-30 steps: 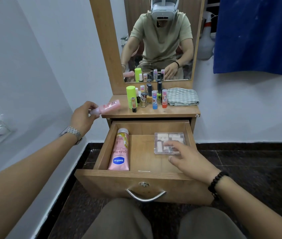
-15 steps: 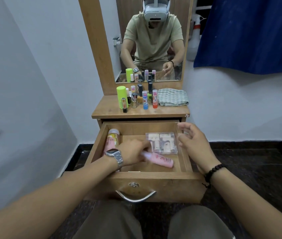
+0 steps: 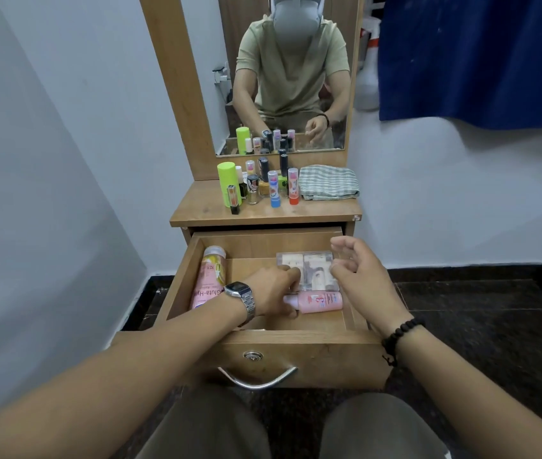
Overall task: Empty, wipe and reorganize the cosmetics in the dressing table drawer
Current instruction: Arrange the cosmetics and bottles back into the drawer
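Observation:
The dressing table drawer (image 3: 296,342) is pulled out. A big pink lotion tube (image 3: 208,279) lies along its left wall and a clear plastic case (image 3: 312,268) sits at the back right. A small pink bottle (image 3: 322,301) lies flat on the drawer floor just in front of the case. My left hand (image 3: 272,293) is inside the drawer, its thumb and fingers curled round the bottle's cap end. My right hand (image 3: 359,276) hovers above the drawer's right side with loosely curled fingers and holds nothing.
On the table top (image 3: 263,217) stand several small cosmetics: a green cylinder (image 3: 226,180), nail polish bottles, a blue-based stick (image 3: 274,193) and a red-based stick (image 3: 293,190). A folded checked cloth (image 3: 329,182) lies beside them. A mirror (image 3: 296,77) rises behind; a wall is close on the left.
My left hand carried the small pink bottle from beside the table top down into the drawer and laid it in front of the case. My right hand lifted off the case.

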Demonstrator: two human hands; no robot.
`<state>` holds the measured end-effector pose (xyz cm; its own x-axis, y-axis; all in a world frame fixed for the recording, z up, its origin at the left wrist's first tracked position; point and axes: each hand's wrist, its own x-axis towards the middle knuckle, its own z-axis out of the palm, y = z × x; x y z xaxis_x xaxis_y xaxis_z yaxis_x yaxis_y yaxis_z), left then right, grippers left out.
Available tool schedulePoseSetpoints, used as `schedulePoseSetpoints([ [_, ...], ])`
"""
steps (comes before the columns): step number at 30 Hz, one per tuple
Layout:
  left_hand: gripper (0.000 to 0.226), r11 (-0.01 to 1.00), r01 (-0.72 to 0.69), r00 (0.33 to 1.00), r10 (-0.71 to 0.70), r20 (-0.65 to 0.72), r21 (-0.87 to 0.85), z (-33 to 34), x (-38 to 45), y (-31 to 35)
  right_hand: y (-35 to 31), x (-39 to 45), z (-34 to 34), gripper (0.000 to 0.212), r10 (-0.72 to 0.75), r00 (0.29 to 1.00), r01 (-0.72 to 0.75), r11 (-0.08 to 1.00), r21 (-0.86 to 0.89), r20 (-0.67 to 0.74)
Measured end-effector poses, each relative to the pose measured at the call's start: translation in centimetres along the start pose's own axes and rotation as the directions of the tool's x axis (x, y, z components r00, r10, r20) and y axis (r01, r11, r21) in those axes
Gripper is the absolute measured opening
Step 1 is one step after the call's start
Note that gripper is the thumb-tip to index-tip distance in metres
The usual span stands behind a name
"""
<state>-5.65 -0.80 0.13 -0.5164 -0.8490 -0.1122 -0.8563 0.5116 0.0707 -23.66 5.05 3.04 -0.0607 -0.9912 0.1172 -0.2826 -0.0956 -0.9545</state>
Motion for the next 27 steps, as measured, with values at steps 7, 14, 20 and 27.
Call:
schedulePoseSetpoints([
  [7,0.045,0.999,-0.04,0.999,0.04,-0.006,-0.006,-0.5,-0.6,-0.4,0.0,-0.2,0.1,0.037,-0.018,0.999,0.02,0.999,-0.048,0.03],
  [14,0.011,0.997,-0.047,0.981,0.035,-0.189,-0.063,-5.1,-1.8,-3.0,-0.2,-0.4,0.2,0.031,0.001,0.999,0.004,0.994,-0.105,0.048],
  [20,0.011,0.977,0.018,0.759,-0.153,-0.633,-0.213,-11.1,-1.5,-7.2,-0.4,-0.6,0.2,0.029,-0.007,0.999,0.014,0.991,-0.133,0.054],
  [27,0.062,0.948,0.263,0.796,-0.319,-0.515,-0.181,-15.2,0.9,-11.8,-0.5,-0.7,0.3,0.029,-0.013,0.998,0.023,0.989,-0.146,0.066],
])
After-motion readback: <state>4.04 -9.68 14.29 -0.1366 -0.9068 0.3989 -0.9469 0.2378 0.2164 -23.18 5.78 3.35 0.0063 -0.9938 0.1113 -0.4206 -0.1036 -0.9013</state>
